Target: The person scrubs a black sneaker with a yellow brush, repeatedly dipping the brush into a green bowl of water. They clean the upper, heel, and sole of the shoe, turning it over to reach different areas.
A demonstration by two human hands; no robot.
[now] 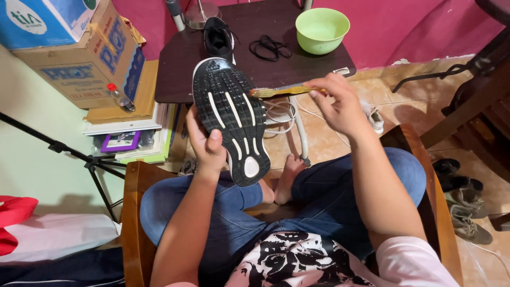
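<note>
The shoe (pixel 229 119) is upended over my lap, its black rubber sole ridged and striped with white bars, facing me. My left hand (pixel 206 144) cups its edge — thumb pressed on the sole, fingers wrapped behind — while my right hand (pixel 340 103) pinches a slim yellow brush (pixel 279 91), bristles touching the sole's side. Beyond stands the dark table (pixel 180 69) with a green plastic bowl (pixel 322 30).

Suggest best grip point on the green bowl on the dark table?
Probably pinch the green bowl at its near rim, coming from above: it stands upright and open near the dark table's right edge, apart from the black laces on its left.
</note>
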